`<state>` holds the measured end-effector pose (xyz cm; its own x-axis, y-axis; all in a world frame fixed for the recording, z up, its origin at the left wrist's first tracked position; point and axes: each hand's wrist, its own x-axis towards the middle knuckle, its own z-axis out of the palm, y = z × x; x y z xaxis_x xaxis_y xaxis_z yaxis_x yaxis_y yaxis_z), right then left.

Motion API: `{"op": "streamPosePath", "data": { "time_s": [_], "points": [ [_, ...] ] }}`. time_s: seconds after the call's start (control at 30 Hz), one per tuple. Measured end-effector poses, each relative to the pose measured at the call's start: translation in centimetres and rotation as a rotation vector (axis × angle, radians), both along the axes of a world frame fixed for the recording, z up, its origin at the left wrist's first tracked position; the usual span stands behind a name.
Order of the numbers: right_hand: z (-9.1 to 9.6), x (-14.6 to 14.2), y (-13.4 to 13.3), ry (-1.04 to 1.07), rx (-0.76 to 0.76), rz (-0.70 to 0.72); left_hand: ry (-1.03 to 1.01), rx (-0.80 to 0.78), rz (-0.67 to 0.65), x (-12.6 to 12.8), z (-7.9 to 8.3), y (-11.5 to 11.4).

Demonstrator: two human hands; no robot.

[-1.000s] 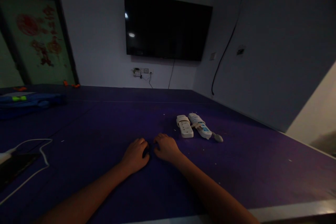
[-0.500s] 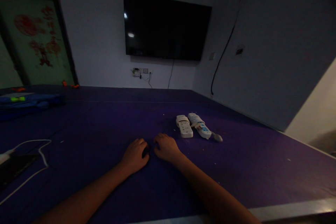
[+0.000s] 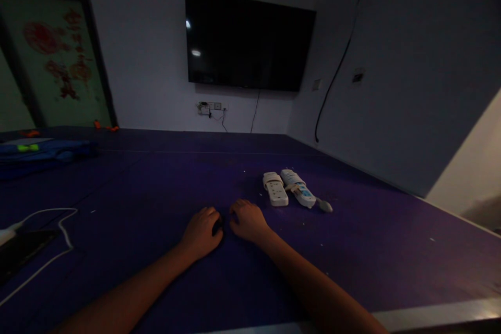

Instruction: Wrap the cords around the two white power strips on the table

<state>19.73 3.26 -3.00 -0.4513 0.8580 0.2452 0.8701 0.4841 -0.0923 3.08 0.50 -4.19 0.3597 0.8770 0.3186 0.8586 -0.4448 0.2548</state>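
My left hand [image 3: 201,232] rests palm down on the purple tabletop [image 3: 188,177], its fingers loosely bent and the thumb apart from them. Dark shadow fills the gap beside its thumb, and no object shows there. Close to its right lies my right hand [image 3: 248,220], also palm down with loosely curled fingers and nothing visible in it. The two hands do not touch. Beyond my right hand lie a white power strip [image 3: 277,194] wrapped in its cord and a second power strip [image 3: 302,193] with a blue label. A pale plug [image 3: 324,206] lies at the second strip's near end.
At the left are a dark phone-like device [image 3: 23,253] and a white cable [image 3: 64,232]. Farther back lies folded blue cloth [image 3: 58,150]. Small orange items [image 3: 111,128] sit at the far edge. A television [image 3: 250,42] hangs on the wall; a black cable [image 3: 334,75] hangs at the right.
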Motion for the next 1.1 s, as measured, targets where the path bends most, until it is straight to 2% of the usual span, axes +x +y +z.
{"op": "streamPosePath", "data": {
  "time_s": [1.1],
  "points": [
    [-0.14,0.00,0.15,0.008,-0.011,-0.013,0.013,-0.004,0.002,-0.17,-0.07,0.14]
  ]
}}
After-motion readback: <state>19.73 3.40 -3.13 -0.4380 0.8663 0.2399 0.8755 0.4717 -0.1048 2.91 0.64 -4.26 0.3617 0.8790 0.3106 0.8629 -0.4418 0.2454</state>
